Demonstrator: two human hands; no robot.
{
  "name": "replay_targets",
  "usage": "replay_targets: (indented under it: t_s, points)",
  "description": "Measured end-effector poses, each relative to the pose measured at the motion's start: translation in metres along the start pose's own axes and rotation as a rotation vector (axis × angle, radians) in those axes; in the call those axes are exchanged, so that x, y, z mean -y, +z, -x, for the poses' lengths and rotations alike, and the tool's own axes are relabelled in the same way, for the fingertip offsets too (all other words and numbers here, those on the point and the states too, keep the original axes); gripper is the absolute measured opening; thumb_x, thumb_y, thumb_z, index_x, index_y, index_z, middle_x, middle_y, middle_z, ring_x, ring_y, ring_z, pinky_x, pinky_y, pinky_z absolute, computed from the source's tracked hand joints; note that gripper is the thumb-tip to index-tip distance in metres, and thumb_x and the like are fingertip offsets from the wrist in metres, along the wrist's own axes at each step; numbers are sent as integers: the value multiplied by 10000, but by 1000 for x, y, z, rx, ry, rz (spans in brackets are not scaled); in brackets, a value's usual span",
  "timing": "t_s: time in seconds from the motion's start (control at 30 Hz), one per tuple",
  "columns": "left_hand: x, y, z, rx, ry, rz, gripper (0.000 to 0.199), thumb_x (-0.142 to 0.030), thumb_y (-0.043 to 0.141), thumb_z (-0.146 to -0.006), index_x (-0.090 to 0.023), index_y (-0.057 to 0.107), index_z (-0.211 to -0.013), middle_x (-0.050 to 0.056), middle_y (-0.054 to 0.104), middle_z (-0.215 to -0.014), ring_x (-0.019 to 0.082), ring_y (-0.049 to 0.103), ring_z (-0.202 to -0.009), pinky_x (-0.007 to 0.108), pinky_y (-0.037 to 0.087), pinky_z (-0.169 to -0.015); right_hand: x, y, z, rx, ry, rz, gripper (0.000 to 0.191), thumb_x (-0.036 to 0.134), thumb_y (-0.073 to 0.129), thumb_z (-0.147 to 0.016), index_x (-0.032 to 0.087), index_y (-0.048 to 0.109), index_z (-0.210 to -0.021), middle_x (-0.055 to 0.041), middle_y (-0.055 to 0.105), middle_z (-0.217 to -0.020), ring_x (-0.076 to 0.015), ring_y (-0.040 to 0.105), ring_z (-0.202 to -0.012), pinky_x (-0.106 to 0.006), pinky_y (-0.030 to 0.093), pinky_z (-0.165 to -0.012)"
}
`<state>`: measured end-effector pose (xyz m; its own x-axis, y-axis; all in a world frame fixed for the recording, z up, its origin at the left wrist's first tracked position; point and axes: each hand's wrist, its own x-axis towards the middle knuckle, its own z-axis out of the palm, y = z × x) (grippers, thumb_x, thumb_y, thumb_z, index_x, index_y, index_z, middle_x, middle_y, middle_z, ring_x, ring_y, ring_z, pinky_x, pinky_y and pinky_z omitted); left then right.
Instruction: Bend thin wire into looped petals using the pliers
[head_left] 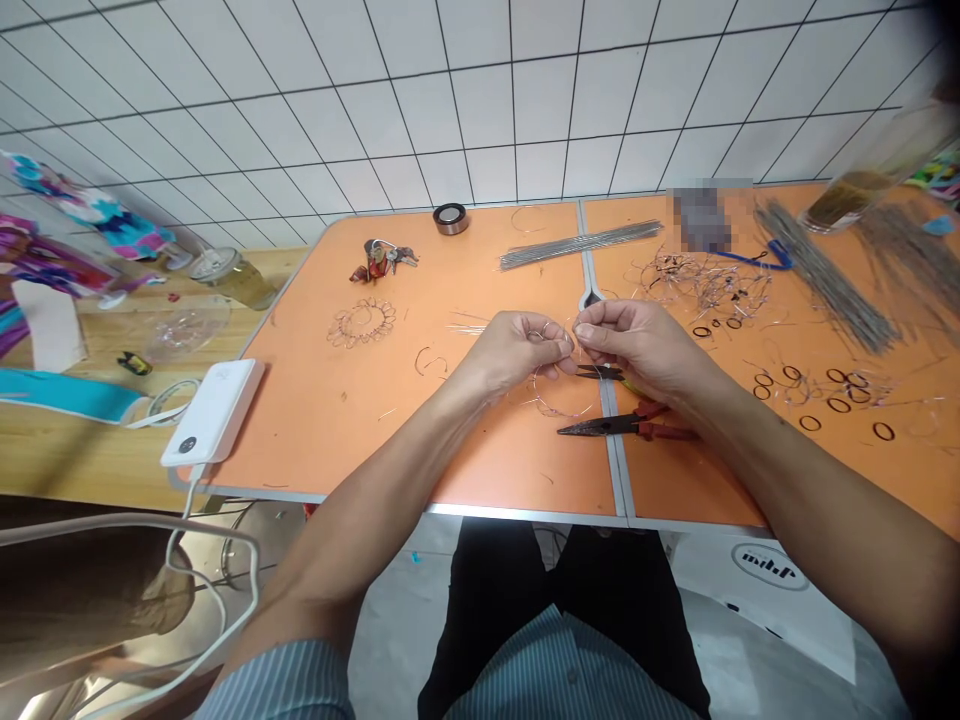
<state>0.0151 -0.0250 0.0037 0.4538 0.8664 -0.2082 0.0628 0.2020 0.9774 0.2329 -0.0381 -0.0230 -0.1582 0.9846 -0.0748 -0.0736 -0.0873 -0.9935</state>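
Near the middle of the orange table, my left hand (529, 345) pinches a thin wire loop (562, 412), whose lower curve hangs below the fingers. Close beside it, almost touching, my right hand (626, 335) has thumb and forefinger pressed together at the same wire. Fine wire ends show between the two hands. Under my right hand and wrist lie red-handled pliers (615, 425) and a second, dark-jawed tool (600, 371), partly hidden. A coiled wire ring with small loops (361, 323) rests on the left half of the table.
A bundle of straight wires (581, 245), a tape roll (450, 219) and keys (386, 259) lie toward the back. Tangled wire (705, 285), dark rings (838, 405) and more wire bundles (829, 275) occupy the right. A white power bank (214, 413) sits at the left edge.
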Motion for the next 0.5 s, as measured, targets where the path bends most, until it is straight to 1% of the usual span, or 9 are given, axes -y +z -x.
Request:
replay_targets:
  t_s: [0.07, 0.17, 0.23, 0.33, 0.4, 0.5]
  points:
    - [1, 0, 0, 2, 3, 14, 175, -189, 968, -828, -149, 804, -782, 70, 834, -760, 111, 668, -647, 272, 530, -715, 0, 2, 1, -13, -3, -19, 470, 525, 1167, -679, 245, 846, -878, -9, 735, -782, -142, 579, -690, -326, 462, -660]
    - [-1, 0, 1, 0, -14, 46, 170, -156, 961, -828, -149, 799, -776, 68, 839, -761, 107, 682, -647, 258, 529, -704, 2, 4, 3, -13, -2, -46, 477, 509, 1181, -669, 241, 855, -890, -9, 758, -827, -139, 630, -731, -306, 513, -691]
    - [-3, -2, 1, 10, -33, 57, 161, -132, 954, -822, -148, 800, -779, 65, 842, -755, 105, 685, -639, 248, 528, -691, 5, 4, 3, 6, 9, -58, 503, 526, 1194, -645, 233, 862, -882, -3, 759, -828, -123, 641, -727, -280, 536, -689]
    - [-4, -4, 1, 34, -61, 53, 142, -93, 921, -821, -141, 798, -768, 62, 837, -737, 103, 686, -617, 240, 534, -677, 9, 0, 2, 63, 47, -119, 555, 563, 1206, -607, 218, 864, -875, 12, 733, -772, -92, 606, -661, -239, 535, -635]
    - [-4, -5, 0, 60, -83, 49, 127, -93, 871, -860, -140, 799, -767, 69, 842, -742, 104, 691, -607, 236, 532, -664, 10, -3, 1, 109, 85, -173, 555, 532, 1213, -610, 218, 881, -926, 21, 729, -760, -84, 606, -647, -222, 549, -628]
    - [-1, -8, -2, 125, -103, 60, 135, -125, 814, -922, -140, 811, -788, 84, 857, -772, 103, 700, -598, 228, 521, -637, 11, -5, 0, 168, 112, -213, 544, 461, 1204, -660, 242, 916, -1066, 35, 731, -766, -84, 624, -665, -205, 570, -649]
